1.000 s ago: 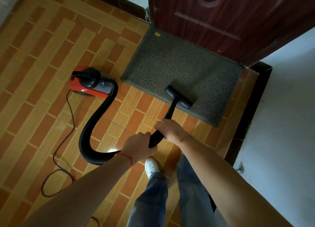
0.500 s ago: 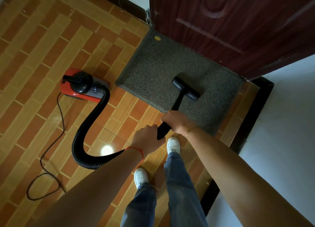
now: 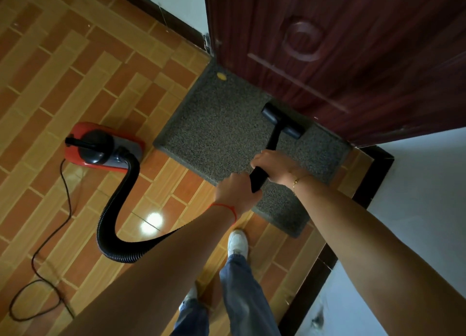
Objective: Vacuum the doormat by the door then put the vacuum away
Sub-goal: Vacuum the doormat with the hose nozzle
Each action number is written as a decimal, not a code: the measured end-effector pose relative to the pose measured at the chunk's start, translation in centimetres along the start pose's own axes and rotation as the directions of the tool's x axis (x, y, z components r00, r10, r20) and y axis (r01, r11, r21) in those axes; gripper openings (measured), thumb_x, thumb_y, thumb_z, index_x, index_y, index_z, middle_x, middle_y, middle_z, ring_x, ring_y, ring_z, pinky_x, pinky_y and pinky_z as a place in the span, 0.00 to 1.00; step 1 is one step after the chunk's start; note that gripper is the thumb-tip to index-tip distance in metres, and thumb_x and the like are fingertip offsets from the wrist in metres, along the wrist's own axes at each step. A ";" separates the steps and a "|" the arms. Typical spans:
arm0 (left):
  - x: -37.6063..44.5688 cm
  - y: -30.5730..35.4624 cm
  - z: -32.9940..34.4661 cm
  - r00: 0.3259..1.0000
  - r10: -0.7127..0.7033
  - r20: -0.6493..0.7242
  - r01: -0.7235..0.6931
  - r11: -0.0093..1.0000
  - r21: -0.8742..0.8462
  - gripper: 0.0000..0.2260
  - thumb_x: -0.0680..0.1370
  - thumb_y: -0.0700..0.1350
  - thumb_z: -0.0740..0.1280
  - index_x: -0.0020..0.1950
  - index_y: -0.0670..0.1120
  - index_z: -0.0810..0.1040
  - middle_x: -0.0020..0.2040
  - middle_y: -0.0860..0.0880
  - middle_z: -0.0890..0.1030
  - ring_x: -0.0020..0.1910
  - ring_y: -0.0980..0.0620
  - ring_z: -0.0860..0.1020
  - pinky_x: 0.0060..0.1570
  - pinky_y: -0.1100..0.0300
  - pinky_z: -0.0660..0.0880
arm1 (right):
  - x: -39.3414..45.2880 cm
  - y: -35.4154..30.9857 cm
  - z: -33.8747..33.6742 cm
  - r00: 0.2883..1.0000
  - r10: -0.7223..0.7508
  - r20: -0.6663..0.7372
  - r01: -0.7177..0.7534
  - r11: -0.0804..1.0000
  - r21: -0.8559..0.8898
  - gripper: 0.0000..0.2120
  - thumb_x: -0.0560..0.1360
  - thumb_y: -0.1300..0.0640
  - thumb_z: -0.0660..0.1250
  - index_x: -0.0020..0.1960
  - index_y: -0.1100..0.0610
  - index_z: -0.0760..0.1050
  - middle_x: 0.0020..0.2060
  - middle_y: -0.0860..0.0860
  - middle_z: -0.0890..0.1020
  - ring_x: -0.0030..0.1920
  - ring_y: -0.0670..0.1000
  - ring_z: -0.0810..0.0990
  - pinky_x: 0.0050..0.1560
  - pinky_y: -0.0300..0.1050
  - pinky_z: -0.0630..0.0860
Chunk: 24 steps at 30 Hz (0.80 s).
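A grey doormat (image 3: 222,123) lies on the tiled floor against a dark red door (image 3: 340,45). The black vacuum nozzle (image 3: 282,120) rests on the mat's far edge, close to the door. Both hands grip the black wand (image 3: 258,179): my right hand (image 3: 276,166) higher up it, my left hand (image 3: 237,190) lower, near where the hose joins. A black ribbed hose (image 3: 113,209) curves back to the red canister vacuum (image 3: 100,146), which stands on the floor left of the mat. A small yellow speck (image 3: 222,76) sits at the mat's far left corner.
A black power cord (image 3: 48,247) trails from the canister across the brick-pattern tiles to the lower left. White walls with dark skirting (image 3: 370,179) close in on the right. My feet in white shoes (image 3: 237,242) stand just short of the mat.
The nozzle has slid forward across the mat, from its near edge to the edge by the door. I have stepped closer, and both hands moved forward with the wand.
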<state>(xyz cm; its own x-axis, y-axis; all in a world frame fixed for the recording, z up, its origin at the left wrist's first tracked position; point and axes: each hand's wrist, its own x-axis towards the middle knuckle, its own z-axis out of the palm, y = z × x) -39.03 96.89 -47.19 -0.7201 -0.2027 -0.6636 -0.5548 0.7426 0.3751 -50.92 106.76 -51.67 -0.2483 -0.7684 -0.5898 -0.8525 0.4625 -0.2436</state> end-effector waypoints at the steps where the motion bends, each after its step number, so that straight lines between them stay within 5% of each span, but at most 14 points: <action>1: 0.6 0.5 -0.3 1.000 -0.003 0.001 0.003 1.000 -0.005 0.09 0.74 0.52 0.64 0.44 0.46 0.75 0.35 0.50 0.76 0.33 0.48 0.78 0.26 0.61 0.67 | 0.2 0.7 -0.3 1.000 0.004 -0.002 -0.004 1.000 0.006 0.10 0.74 0.68 0.64 0.51 0.56 0.74 0.52 0.51 0.78 0.57 0.53 0.77 0.52 0.52 0.78; 11: 2.7 1.4 -3.4 0.998 -0.017 -0.053 0.018 1.000 0.017 0.09 0.74 0.52 0.65 0.47 0.48 0.75 0.33 0.52 0.73 0.33 0.50 0.76 0.24 0.62 0.64 | 2.2 2.6 -2.8 0.999 0.024 -0.048 -0.021 0.998 0.052 0.10 0.74 0.69 0.63 0.45 0.55 0.72 0.47 0.49 0.78 0.49 0.52 0.80 0.44 0.50 0.78; 24: -5.1 -7.4 -5.9 0.996 -0.084 0.031 0.077 0.978 0.192 0.12 0.71 0.48 0.71 0.51 0.47 0.75 0.35 0.52 0.71 0.33 0.52 0.71 0.27 0.62 0.64 | 3.2 -10.1 -2.9 0.998 -0.055 -0.027 0.056 0.996 0.065 0.12 0.73 0.71 0.63 0.51 0.57 0.74 0.51 0.51 0.79 0.52 0.54 0.81 0.46 0.51 0.79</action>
<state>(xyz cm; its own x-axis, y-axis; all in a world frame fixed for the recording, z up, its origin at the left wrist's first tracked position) -33.74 88.63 -42.74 -0.6573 -0.2446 -0.7128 -0.5180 0.8336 0.1916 -44.47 98.31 -48.85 -0.2137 -0.8041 -0.5548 -0.8335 0.4462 -0.3257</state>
